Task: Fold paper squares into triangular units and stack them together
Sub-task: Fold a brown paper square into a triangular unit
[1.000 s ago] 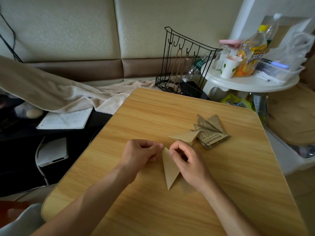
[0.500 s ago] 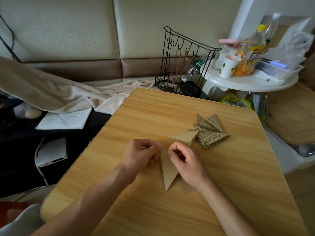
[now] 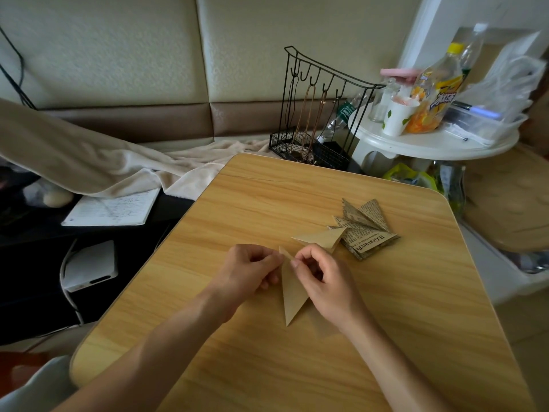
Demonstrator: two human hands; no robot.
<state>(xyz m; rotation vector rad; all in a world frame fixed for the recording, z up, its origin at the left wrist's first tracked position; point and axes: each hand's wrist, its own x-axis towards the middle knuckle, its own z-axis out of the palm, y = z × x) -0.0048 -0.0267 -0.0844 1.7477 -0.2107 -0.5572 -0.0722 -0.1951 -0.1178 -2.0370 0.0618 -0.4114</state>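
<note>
A plain tan folded paper piece (image 3: 292, 292) lies on the wooden table (image 3: 386, 337), its long point aimed toward me. My left hand (image 3: 249, 270) and my right hand (image 3: 322, 281) both pinch its upper tip, where a small flap sticks up between the fingertips. Just behind the hands lies another tan folded triangle (image 3: 322, 237). It leans against a pile of newspaper-print folded units (image 3: 367, 230) at the middle right of the table.
A black wire rack (image 3: 315, 114) stands at the table's far edge. To the right, a white round side table (image 3: 430, 141) carries a cup, bottles and a plastic container. A beige blanket (image 3: 89, 162), a notebook (image 3: 110, 208) and a white box lie at the left.
Both hands have shifted slightly up the tan piece, and a small flap at its tip now stands up between the fingertips. The pile has not moved.
</note>
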